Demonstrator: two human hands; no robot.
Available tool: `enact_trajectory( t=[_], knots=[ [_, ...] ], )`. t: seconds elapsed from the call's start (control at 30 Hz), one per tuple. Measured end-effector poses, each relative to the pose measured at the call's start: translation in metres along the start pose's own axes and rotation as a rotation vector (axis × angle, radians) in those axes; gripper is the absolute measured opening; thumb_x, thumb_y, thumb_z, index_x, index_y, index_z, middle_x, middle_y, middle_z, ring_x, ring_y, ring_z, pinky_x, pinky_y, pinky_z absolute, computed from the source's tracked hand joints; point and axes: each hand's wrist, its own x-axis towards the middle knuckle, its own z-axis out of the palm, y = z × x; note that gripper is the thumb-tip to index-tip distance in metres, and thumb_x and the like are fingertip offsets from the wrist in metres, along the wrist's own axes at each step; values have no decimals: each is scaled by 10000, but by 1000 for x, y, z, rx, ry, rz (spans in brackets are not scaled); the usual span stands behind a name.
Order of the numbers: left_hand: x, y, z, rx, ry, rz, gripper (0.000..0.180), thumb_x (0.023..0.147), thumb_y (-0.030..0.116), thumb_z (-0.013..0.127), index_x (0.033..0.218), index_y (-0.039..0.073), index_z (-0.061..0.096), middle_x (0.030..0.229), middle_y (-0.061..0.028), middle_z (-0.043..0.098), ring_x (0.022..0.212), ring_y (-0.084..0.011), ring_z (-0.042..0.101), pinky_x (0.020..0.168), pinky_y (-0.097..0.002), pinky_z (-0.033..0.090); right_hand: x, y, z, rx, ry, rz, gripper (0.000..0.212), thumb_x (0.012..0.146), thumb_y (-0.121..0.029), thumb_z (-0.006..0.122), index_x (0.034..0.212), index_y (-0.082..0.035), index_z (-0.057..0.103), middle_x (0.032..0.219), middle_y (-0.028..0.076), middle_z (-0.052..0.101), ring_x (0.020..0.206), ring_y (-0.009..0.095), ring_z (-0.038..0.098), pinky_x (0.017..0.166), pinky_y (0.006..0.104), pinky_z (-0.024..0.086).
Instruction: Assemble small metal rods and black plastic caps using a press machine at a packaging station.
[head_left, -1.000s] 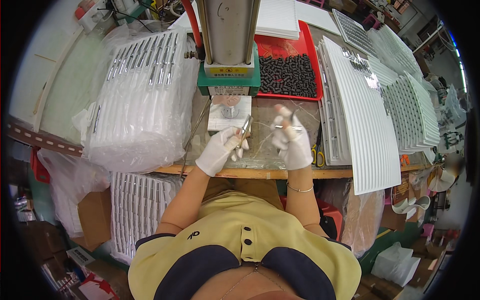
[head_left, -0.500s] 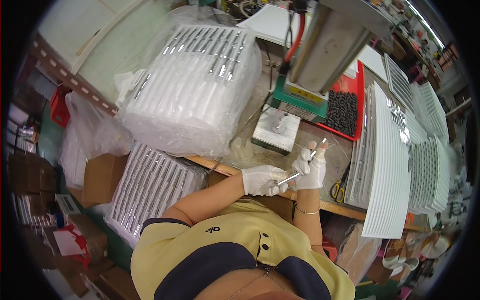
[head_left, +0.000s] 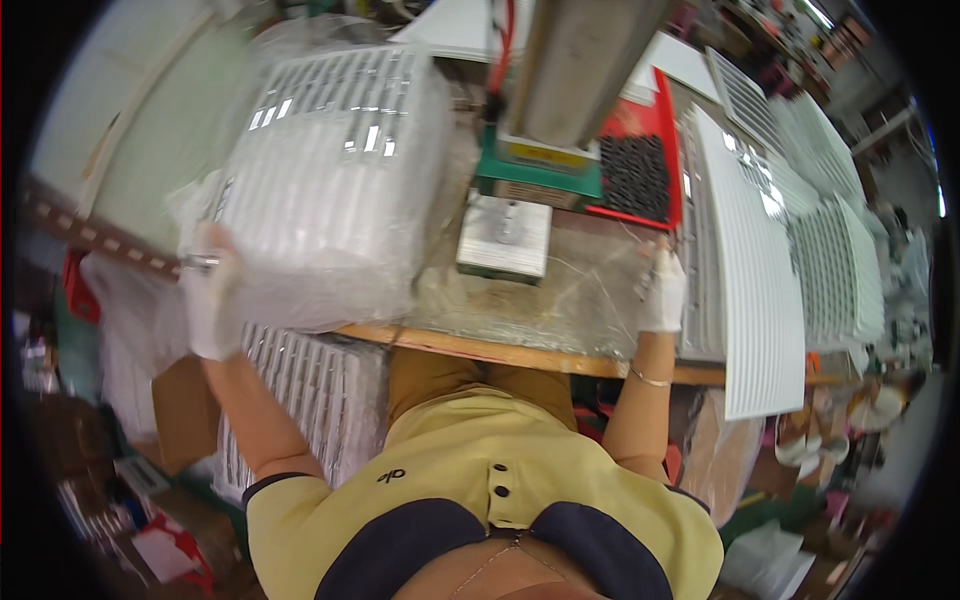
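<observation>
My left hand (head_left: 213, 305), in a white glove with bare fingertips, is at the left side of a plastic-wrapped stack of white trays (head_left: 320, 210). Its fingers are closed on a shiny metal rod (head_left: 201, 262), of which only a short part shows, blurred. In the top tray lie several similar shiny rods. My right hand (head_left: 661, 290), gloved the same way, is raised over the bench just below the near right corner of a red tray (head_left: 674, 150). Its fingers are drawn together; what they hold, if anything, is too blurred to make out. Small black parts (head_left: 635, 175) fill the red tray.
A press with a thick metal column (head_left: 570, 75) and green head (head_left: 490, 175) stands mid-bench above a metal block (head_left: 505, 240). White ribbed trays (head_left: 755, 270) are stacked at right, overhanging the wooden bench edge (head_left: 480, 345). Another wrapped tray stack (head_left: 310, 400) sits lower left.
My hands, formerly together around the metal rod before the press, have parted. The left has swung far left to the wrapped stack; the right has moved slightly right and up, beside the red tray.
</observation>
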Motion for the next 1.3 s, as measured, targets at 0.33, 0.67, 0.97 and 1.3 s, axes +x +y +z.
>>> enact_trajectory(
  t=[0.33, 0.67, 0.97, 1.3],
  knots=[
    [41, -85, 116, -368, -616, -458, 465, 732, 355, 646, 999, -24, 617, 857, -216, 645, 825, -358, 613, 747, -392, 456, 29, 14, -3, -621, -297, -76, 280, 842, -267, 632, 787, 4, 585, 655, 46, 527, 625, 118, 442, 592, 283, 380],
    [5, 4, -11, -1999, -136, -333, 319, 885, 317, 532, 987, 17, 570, 905, -56, 516, 802, -147, 498, 691, -277, 426, 40, 26, -12, -445, -273, -60, 258, 862, -260, 612, 742, -32, 589, 607, -25, 487, 562, 54, 422, 536, 232, 360],
    [-42, 266, -37, -2156, -1260, -47, 215, 831, 174, 593, 979, 19, 586, 950, -75, 631, 844, -154, 584, 740, -293, 474, -7, -14, 21, -77, -527, 144, 220, 879, -260, 578, 901, -48, 634, 695, -17, 577, 514, 41, 414, 483, 193, 347],
    [-52, 302, -21, -2553, -1561, -101, 442, 871, 349, 595, 1186, 53, 505, 1063, -26, 565, 925, -117, 531, 786, -268, 435, -29, -13, 20, -761, -475, -440, 396, 849, -350, 569, 1003, 8, 636, 856, 156, 607, 816, 243, 598, 735, 338, 460]
  ],
)
